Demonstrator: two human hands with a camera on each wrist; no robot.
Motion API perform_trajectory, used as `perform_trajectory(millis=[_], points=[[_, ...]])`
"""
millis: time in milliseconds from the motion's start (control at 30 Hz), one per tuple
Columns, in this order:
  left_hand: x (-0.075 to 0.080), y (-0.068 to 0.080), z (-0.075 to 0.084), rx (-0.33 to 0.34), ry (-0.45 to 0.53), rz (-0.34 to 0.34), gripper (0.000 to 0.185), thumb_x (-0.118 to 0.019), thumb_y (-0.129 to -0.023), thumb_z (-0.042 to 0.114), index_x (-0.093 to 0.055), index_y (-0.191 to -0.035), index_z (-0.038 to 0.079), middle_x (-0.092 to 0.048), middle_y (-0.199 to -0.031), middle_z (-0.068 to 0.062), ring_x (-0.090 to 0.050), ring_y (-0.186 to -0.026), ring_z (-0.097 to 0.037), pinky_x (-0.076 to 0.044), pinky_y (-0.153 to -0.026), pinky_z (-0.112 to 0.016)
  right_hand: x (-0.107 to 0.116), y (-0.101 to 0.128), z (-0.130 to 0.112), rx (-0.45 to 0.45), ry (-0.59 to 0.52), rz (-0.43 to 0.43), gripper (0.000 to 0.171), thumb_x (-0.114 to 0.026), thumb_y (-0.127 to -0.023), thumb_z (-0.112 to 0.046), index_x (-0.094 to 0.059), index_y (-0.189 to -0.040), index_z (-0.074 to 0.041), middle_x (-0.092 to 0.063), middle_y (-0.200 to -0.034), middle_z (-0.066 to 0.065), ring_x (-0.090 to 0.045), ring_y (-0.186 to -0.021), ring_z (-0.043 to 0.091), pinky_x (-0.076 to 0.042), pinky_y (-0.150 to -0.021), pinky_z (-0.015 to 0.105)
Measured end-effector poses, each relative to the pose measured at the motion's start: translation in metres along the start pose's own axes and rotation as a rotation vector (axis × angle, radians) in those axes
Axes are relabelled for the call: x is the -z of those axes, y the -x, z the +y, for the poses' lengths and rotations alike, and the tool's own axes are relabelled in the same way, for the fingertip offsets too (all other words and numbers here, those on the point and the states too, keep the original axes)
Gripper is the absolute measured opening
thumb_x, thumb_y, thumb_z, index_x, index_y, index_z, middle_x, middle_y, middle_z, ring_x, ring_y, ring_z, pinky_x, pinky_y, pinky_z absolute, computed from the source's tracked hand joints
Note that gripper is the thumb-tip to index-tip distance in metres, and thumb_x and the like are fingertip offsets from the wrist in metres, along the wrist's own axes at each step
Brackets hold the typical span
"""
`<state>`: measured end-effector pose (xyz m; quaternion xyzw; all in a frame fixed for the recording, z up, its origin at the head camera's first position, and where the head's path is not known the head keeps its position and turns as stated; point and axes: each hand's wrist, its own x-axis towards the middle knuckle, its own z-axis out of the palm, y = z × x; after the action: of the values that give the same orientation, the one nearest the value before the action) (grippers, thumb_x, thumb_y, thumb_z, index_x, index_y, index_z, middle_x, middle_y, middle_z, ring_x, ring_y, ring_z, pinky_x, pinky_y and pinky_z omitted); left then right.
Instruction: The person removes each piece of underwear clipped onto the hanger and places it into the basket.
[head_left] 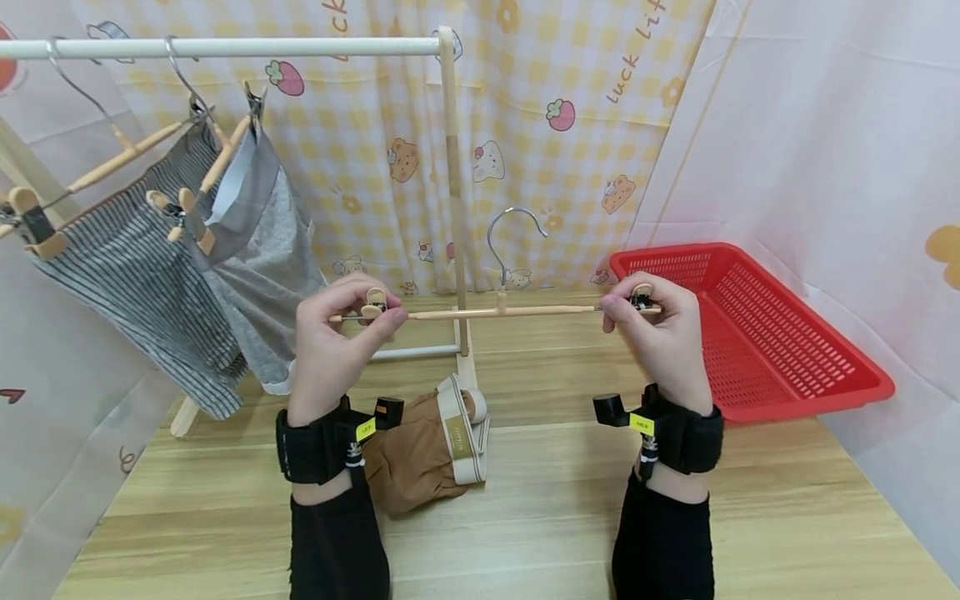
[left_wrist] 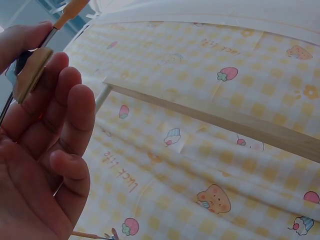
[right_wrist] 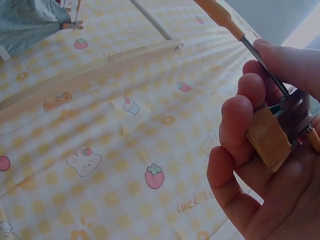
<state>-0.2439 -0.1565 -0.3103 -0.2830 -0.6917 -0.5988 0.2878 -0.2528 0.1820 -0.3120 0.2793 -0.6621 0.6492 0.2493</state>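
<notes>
A clip hanger [head_left: 465, 314] with a light wooden bar and a silver hook is held level above the table, its hook pointing up. My left hand [head_left: 333, 333] pinches its left end by the clip [head_left: 372, 305]. At the other end, my right hand [head_left: 663, 333] grips the rod beside the right clip [right_wrist: 270, 137]. Thumb and fingertips close round the metal rod [right_wrist: 262, 65] in the right wrist view. Below the hanger, between the forearms, brown shorts [head_left: 412, 450] with a cream waistband lie folded on the table.
At the left stands a rack with a white rail [head_left: 300, 47] and a wooden post [head_left: 453, 183]. Striped shorts [head_left: 157, 258] and grey shorts [head_left: 262, 258] hang from it on clip hangers. A red basket [head_left: 810, 350] sits on the wooden table [head_left: 540, 517] at the right.
</notes>
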Motion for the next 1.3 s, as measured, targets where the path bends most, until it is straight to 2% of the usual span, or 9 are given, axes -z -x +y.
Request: perform_trajectory(millis=[233,333,567,767,1000,1067,1167,1233,1300], points=[[-0.001,0.0,0.001,0.008,0.004,-0.001,0.007,-0.073,-0.083,-0.006,-0.072,-0.085,0.001,-0.066,-0.086,-0.009,-0.054,-0.082,-0.02,-0.039,-0.07,-0.027,0.001,0.0,-0.002,-0.01,-0.006,0.006,0.01,-0.066,-0.09,0.006,-0.064,-0.08,0.007,-0.06,-0.064,0.012,-0.035,-0.04,0.013,-0.013,-0.036,0.026],[-0.002,0.001,0.001,0.019,0.001,0.007,0.007,-0.074,-0.083,-0.005,-0.072,-0.085,0.001,-0.066,-0.087,-0.008,-0.055,-0.084,-0.02,-0.039,-0.072,-0.028,0.002,0.002,-0.001,-0.019,-0.009,0.005,0.01,-0.066,-0.09,0.007,-0.064,-0.08,0.007,-0.061,-0.066,0.012,-0.044,-0.045,0.014,-0.014,-0.036,0.025],[-0.002,0.005,-0.002,0.013,-0.009,0.011,0.006,-0.074,-0.083,-0.006,-0.072,-0.086,-0.001,-0.068,-0.088,-0.009,-0.058,-0.084,-0.02,-0.042,-0.072,-0.026,0.002,0.004,0.002,-0.056,-0.004,-0.022,0.008,-0.068,-0.088,0.005,-0.063,-0.081,0.006,-0.062,-0.072,0.011,-0.059,-0.064,0.02,-0.041,-0.044,0.023],[0.0,0.001,-0.001,0.029,-0.007,0.024,0.012,-0.075,-0.082,-0.003,-0.076,-0.094,0.0,-0.071,-0.094,-0.013,-0.061,-0.083,-0.02,-0.042,-0.072,-0.027,0.002,0.002,0.005,-0.035,-0.017,-0.042,0.008,-0.067,-0.088,0.005,-0.063,-0.081,0.006,-0.063,-0.072,0.011,-0.058,-0.064,0.02,-0.038,-0.042,0.024],[0.004,0.001,0.005,0.006,-0.035,0.006,0.009,-0.074,-0.083,-0.001,-0.076,-0.092,-0.001,-0.072,-0.096,-0.004,-0.06,-0.088,-0.019,-0.039,-0.077,-0.028,0.006,0.004,0.0,-0.023,0.016,-0.11,0.011,-0.065,-0.085,0.01,-0.065,-0.08,0.001,-0.063,-0.078,0.01,-0.053,-0.067,0.017,-0.041,-0.047,0.021],[0.005,0.002,0.007,0.018,-0.017,0.009,0.008,-0.075,-0.083,0.0,-0.075,-0.09,-0.001,-0.072,-0.095,-0.004,-0.06,-0.082,-0.017,-0.04,-0.073,-0.026,0.006,0.004,-0.001,-0.022,0.002,-0.114,0.012,-0.066,-0.085,0.011,-0.066,-0.08,0.001,-0.063,-0.079,0.01,-0.053,-0.069,0.017,-0.044,-0.048,0.021],[0.005,0.003,0.009,0.055,0.054,0.007,0.008,-0.075,-0.083,0.001,-0.074,-0.09,-0.004,-0.071,-0.091,-0.008,-0.058,-0.066,-0.016,-0.04,-0.057,-0.022,0.006,0.005,-0.004,-0.02,-0.038,-0.122,0.012,-0.066,-0.086,0.013,-0.066,-0.082,0.002,-0.063,-0.081,0.012,-0.055,-0.073,0.019,-0.049,-0.052,0.021],[0.005,0.004,0.01,0.083,0.108,0.005,0.01,-0.075,-0.083,0.0,-0.074,-0.091,-0.005,-0.071,-0.09,-0.01,-0.054,-0.055,-0.015,-0.034,-0.045,-0.023,0.006,0.006,-0.004,-0.017,-0.052,-0.131,0.012,-0.065,-0.087,0.014,-0.066,-0.082,0.003,-0.063,-0.082,0.012,-0.056,-0.074,0.019,-0.05,-0.054,0.021],[0.006,0.006,0.01,0.103,0.134,0.006,0.013,-0.074,-0.083,-0.001,-0.074,-0.095,-0.005,-0.069,-0.081,-0.008,-0.046,-0.047,-0.012,-0.028,-0.04,-0.024,0.006,0.006,-0.004,-0.012,-0.058,-0.144,0.012,-0.064,-0.087,0.015,-0.066,-0.083,0.004,-0.063,-0.082,0.012,-0.056,-0.075,0.019,-0.051,-0.055,0.021]])
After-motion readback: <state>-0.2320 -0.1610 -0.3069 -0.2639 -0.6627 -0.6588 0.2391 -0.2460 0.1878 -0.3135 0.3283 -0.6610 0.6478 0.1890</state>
